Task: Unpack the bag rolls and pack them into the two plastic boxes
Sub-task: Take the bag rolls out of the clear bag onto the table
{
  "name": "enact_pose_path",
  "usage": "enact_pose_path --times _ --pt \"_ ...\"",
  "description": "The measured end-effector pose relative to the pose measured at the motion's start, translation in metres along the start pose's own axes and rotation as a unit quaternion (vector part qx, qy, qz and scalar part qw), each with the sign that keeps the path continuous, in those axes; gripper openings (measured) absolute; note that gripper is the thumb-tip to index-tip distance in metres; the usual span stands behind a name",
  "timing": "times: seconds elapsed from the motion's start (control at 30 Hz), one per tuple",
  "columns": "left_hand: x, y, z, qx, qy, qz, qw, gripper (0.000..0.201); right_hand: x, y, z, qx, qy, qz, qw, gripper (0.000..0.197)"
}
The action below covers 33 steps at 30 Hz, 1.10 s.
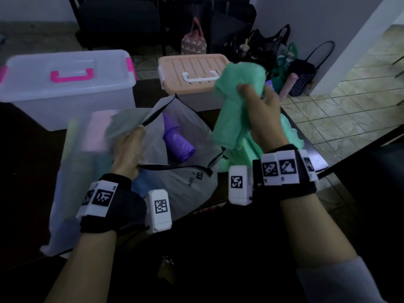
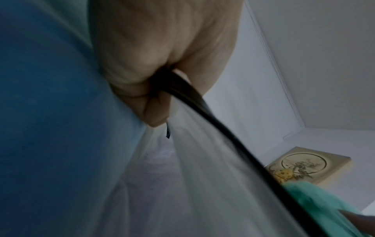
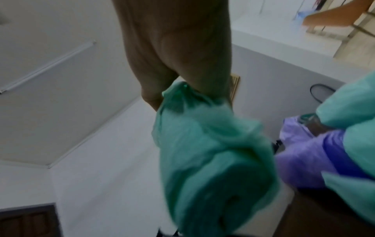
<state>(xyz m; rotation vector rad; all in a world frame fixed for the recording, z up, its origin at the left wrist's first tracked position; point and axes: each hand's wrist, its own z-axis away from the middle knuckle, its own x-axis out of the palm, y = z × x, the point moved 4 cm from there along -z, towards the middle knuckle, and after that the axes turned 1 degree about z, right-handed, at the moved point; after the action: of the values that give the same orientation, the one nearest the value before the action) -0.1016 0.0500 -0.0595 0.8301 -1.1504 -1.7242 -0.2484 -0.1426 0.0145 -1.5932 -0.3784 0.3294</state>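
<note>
My right hand (image 1: 254, 99) grips a green bag roll (image 1: 234, 108), lifted above the table; the roll (image 3: 213, 154) hangs from my fingers (image 3: 178, 77) in the right wrist view. My left hand (image 1: 129, 145) pinches the black-edged rim of a translucent zip bag (image 1: 181, 182), holding it open; my fingers (image 2: 154, 89) close on that rim (image 2: 202, 102). Inside the bag lies a purple roll (image 1: 177, 141). A clear box with pink handle (image 1: 65, 84) and a peach-lidded box (image 1: 192, 73) stand behind, both with lids on.
More green rolls (image 1: 284, 132) lie on the dark table to the right, with a purple roll (image 3: 310, 154) beside them. Handbags (image 1: 273, 49) and a chair (image 1: 118, 20) stand on the tiled floor beyond. The table's right edge (image 1: 328, 167) is close.
</note>
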Motion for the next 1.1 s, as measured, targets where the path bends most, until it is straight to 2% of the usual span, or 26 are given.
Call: enact_pose_path --times 0.07,0.17,0.23,0.3,0.5,0.57,0.63,0.7,0.73,0.77,0.83,0.93,0.97,1.03,1.1 --pt "0.000 -0.001 -0.001 0.001 0.003 -0.001 1.000 0.023 -0.013 -0.005 -0.008 -0.032 0.022 0.035 0.999 0.010" --pt "0.000 -0.002 -0.002 0.012 0.013 0.003 1.000 0.019 -0.029 0.000 -0.015 -0.064 0.036 0.186 0.980 0.034" --pt "0.001 -0.001 -0.001 0.024 0.019 0.007 1.000 0.023 -0.035 0.013 -0.015 -0.087 0.026 0.337 0.937 0.042" --pt "0.000 -0.001 -0.001 0.031 0.025 0.003 0.999 0.027 -0.038 0.032 -0.011 -0.073 0.012 0.441 0.894 0.051" --pt "0.001 -0.003 -0.003 0.030 0.029 -0.021 0.999 0.009 -0.032 0.092 -0.007 -0.020 -0.006 0.634 0.773 0.057" --pt "0.002 -0.003 -0.002 0.038 0.025 -0.028 0.999 0.013 -0.029 0.103 -0.005 -0.017 0.005 0.663 0.748 0.054" --pt "0.002 -0.003 -0.001 0.042 0.025 -0.034 0.998 0.020 -0.027 0.112 -0.002 -0.012 0.003 0.676 0.737 0.053" --pt "0.001 -0.003 -0.002 0.046 0.026 -0.030 0.998 0.013 -0.027 0.119 0.000 -0.009 -0.026 0.687 0.726 0.059" --pt "0.001 -0.003 -0.002 0.044 0.025 -0.029 0.998 0.010 -0.026 0.121 0.001 -0.005 -0.044 0.683 0.729 0.064" --pt "0.001 -0.003 -0.002 0.043 0.026 -0.030 0.998 0.014 -0.027 0.121 0.001 0.001 -0.059 0.671 0.739 0.070" --pt "0.000 -0.002 -0.002 0.046 0.026 -0.031 0.998 0.018 -0.028 0.118 0.000 0.030 -0.080 0.630 0.772 0.080" --pt "0.001 0.000 0.000 0.049 0.023 -0.028 0.998 0.009 -0.030 0.105 -0.004 0.063 -0.084 0.570 0.815 0.077" --pt "0.002 0.000 0.000 0.053 0.023 -0.028 0.998 0.012 -0.029 0.094 -0.004 0.038 -0.059 0.556 0.828 0.073" --pt "0.001 -0.001 -0.001 0.061 0.021 -0.031 0.997 0.020 -0.019 0.070 -0.005 -0.074 0.007 0.506 0.859 0.062" --pt "0.001 -0.003 -0.003 0.067 0.018 -0.034 0.997 0.016 0.004 0.050 0.000 -0.158 0.008 0.402 0.902 0.044"
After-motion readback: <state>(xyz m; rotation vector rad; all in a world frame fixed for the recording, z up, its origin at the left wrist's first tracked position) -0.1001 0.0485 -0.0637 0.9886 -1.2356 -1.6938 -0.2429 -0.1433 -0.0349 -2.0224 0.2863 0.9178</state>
